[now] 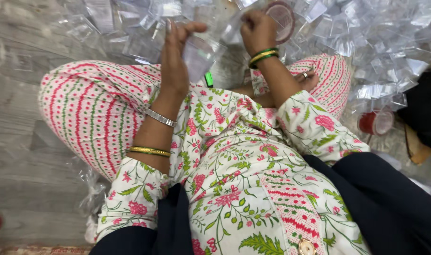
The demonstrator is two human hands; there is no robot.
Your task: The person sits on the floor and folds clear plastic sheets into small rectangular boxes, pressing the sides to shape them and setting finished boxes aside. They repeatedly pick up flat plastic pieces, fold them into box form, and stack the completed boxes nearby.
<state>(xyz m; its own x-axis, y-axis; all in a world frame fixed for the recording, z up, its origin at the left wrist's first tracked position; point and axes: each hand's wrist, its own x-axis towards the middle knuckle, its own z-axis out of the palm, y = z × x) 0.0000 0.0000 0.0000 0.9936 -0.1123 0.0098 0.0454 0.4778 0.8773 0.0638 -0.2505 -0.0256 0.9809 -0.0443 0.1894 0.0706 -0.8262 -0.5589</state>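
I sit cross-legged on the floor in a floral tunic and striped trousers. My left hand (174, 59) is raised above my left knee, with fingers and thumb pinching a small clear plastic pouch (200, 55). My right hand (258, 29) is clenched just to the right of the pouch. It grips a small round container with a reddish-brown rim (281, 16) against the pouch's far edge. Both wrists carry bangles.
Several loose clear pouches lie heaped on the floor ahead and to the right (380, 42). A small red-capped container (376, 123) lies by my right knee. A green object (209, 79) shows between my legs, and dark cloth (423, 113) is at the right edge. Grey wood-look flooring (17, 141) is on the left.
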